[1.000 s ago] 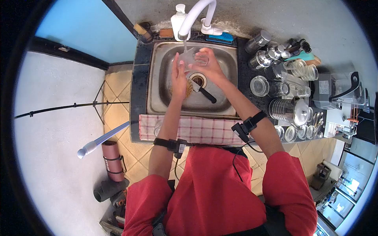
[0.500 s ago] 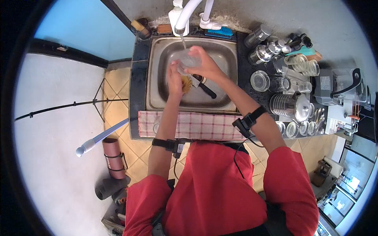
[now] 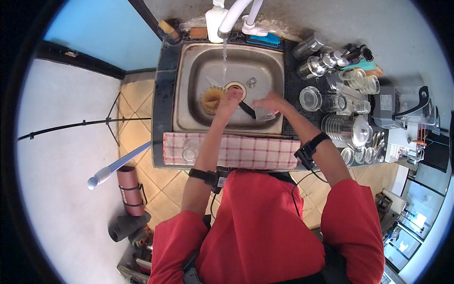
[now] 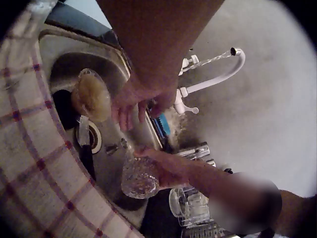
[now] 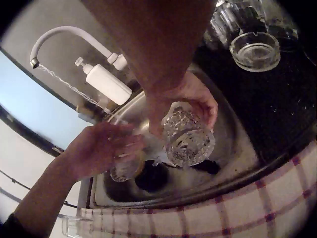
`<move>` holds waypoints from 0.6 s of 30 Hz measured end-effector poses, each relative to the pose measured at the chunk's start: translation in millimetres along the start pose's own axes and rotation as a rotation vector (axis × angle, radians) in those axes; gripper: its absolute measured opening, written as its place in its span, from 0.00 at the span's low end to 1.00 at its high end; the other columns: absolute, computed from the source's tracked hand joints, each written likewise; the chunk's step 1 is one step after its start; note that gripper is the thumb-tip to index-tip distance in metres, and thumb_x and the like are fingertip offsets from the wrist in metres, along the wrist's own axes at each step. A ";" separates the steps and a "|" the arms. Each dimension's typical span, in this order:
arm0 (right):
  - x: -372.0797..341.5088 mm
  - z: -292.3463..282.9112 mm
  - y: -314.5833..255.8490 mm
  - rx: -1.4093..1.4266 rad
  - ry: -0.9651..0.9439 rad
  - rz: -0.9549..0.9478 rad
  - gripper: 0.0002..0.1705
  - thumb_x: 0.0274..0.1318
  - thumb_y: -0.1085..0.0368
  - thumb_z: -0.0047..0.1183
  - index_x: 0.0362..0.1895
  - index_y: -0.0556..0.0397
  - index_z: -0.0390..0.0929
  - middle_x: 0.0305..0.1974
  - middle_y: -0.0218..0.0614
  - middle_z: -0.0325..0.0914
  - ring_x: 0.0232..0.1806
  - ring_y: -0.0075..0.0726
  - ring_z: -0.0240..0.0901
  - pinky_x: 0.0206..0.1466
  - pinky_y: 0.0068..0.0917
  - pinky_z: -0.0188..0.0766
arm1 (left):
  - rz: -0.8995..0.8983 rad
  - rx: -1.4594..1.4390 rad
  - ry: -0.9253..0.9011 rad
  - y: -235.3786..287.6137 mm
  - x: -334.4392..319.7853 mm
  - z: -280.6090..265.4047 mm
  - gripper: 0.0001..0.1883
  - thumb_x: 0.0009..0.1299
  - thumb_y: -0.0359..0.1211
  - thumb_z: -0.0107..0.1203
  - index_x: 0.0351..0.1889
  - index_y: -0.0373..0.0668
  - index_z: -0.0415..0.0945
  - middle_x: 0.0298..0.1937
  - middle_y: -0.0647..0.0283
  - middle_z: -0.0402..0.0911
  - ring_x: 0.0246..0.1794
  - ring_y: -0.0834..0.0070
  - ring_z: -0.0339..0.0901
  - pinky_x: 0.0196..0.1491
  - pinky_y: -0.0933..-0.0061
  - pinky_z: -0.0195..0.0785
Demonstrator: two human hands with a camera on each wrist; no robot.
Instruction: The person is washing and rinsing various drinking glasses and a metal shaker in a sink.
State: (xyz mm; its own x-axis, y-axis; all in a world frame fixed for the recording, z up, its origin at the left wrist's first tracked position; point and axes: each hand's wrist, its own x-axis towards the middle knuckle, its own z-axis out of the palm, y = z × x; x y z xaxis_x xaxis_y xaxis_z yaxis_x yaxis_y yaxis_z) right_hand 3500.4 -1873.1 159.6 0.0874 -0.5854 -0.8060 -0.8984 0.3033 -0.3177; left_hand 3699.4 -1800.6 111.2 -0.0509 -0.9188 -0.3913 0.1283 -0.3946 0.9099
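Note:
In the head view my right hand (image 3: 272,102) is over the right side of the steel sink (image 3: 262,54). It grips a patterned clear drinking glass (image 5: 188,139), whose end tilts toward the right wrist camera. Close to the drain (image 3: 235,86), my left hand (image 3: 229,105) hangs with loose fingers and nothing in it. Left of that hand sits a clear ribbed bowl (image 4: 103,82) with a yellow-brown thing (image 4: 91,99) in it. A knife with a black handle (image 3: 247,110) lies in the sink, its blade partly covered by the left hand.
Water runs from the white tap (image 3: 231,21); a white pump bottle (image 3: 215,23) stands behind. Along the front edge lies a checked cloth (image 3: 257,151) with a clear glass (image 3: 190,151) on it. Glass jars (image 3: 310,99) and metalware crowd the right counter. A small clear object (image 3: 251,83) is by the drain.
Both hands were together around the glass under the running water. The left hand has let go and come back toward me; the right hand has carried the glass right and nearer, out of the stream.

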 end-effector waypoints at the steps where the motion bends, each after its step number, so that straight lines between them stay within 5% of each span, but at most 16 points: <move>1: 1.7 -4.4 -5.0 -0.063 -0.017 0.016 0.48 0.29 0.36 0.67 0.38 0.74 0.77 0.39 0.61 0.80 0.44 0.47 0.80 0.48 0.40 0.76 | -0.009 -0.014 -0.102 3.4 -5.6 -2.6 0.16 0.71 0.35 0.50 0.54 0.42 0.75 0.48 0.63 0.81 0.48 0.76 0.78 0.54 0.73 0.66; 3: 7.2 -17.6 -13.0 -0.125 -0.031 0.033 0.47 0.29 0.37 0.67 0.40 0.72 0.78 0.40 0.59 0.81 0.44 0.47 0.81 0.47 0.42 0.77 | -0.016 -0.029 -0.207 10.7 -13.0 -3.3 0.16 0.72 0.36 0.48 0.56 0.43 0.74 0.48 0.64 0.81 0.47 0.76 0.79 0.53 0.74 0.66; 5: 16.8 -26.8 -22.3 -0.373 0.156 -0.041 0.42 0.32 0.40 0.67 0.45 0.64 0.80 0.45 0.52 0.82 0.44 0.43 0.82 0.47 0.44 0.76 | -0.024 0.062 -0.268 14.1 -21.0 -5.8 0.17 0.74 0.38 0.46 0.57 0.46 0.73 0.49 0.64 0.81 0.48 0.76 0.79 0.52 0.75 0.66; 9: 12.9 -44.9 -45.3 -0.534 0.336 -0.048 0.36 0.33 0.45 0.68 0.49 0.52 0.82 0.46 0.42 0.82 0.44 0.41 0.81 0.42 0.45 0.76 | -0.003 0.072 -0.264 14.7 -24.5 -4.3 0.16 0.74 0.39 0.46 0.57 0.47 0.74 0.49 0.64 0.81 0.47 0.76 0.79 0.52 0.74 0.67; 11: 2.6 -50.1 -72.4 -0.769 0.407 -0.024 0.33 0.35 0.49 0.69 0.49 0.48 0.81 0.49 0.40 0.81 0.52 0.42 0.78 0.44 0.45 0.74 | -0.003 0.050 -0.247 19.0 -26.4 -5.6 0.17 0.75 0.39 0.47 0.59 0.47 0.71 0.49 0.64 0.81 0.47 0.75 0.80 0.52 0.73 0.67; 15: 5.2 -44.4 -92.6 -0.941 0.528 -0.048 0.43 0.33 0.52 0.73 0.58 0.49 0.72 0.56 0.39 0.77 0.58 0.44 0.73 0.57 0.44 0.70 | 0.005 0.010 -0.224 14.6 -21.5 -6.3 0.20 0.74 0.40 0.50 0.62 0.46 0.68 0.48 0.64 0.81 0.47 0.73 0.80 0.52 0.71 0.68; 17: 5.4 -39.5 -92.4 -0.902 0.707 -0.369 0.44 0.34 0.49 0.72 0.58 0.50 0.70 0.55 0.44 0.75 0.58 0.46 0.72 0.58 0.45 0.69 | 0.002 -0.048 -0.113 15.5 -18.7 -2.2 0.20 0.72 0.32 0.55 0.60 0.42 0.66 0.44 0.62 0.78 0.46 0.76 0.76 0.43 0.74 0.71; 18: 5.2 -38.3 -95.3 -0.902 0.707 -0.369 0.44 0.34 0.49 0.72 0.58 0.50 0.70 0.55 0.44 0.75 0.58 0.46 0.72 0.58 0.45 0.69 | 0.002 -0.048 -0.113 19.4 -20.6 0.6 0.20 0.72 0.32 0.55 0.60 0.42 0.66 0.44 0.62 0.78 0.46 0.76 0.76 0.43 0.74 0.71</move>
State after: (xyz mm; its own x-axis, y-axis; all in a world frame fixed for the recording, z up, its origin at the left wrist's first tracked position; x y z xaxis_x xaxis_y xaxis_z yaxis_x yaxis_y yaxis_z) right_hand 3570.0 -1933.8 204.7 0.4012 -0.8943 -0.1982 -0.8710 -0.4394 0.2196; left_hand 3702.3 -1789.3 137.0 -0.1616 -0.9152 -0.3693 0.1753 -0.3949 0.9019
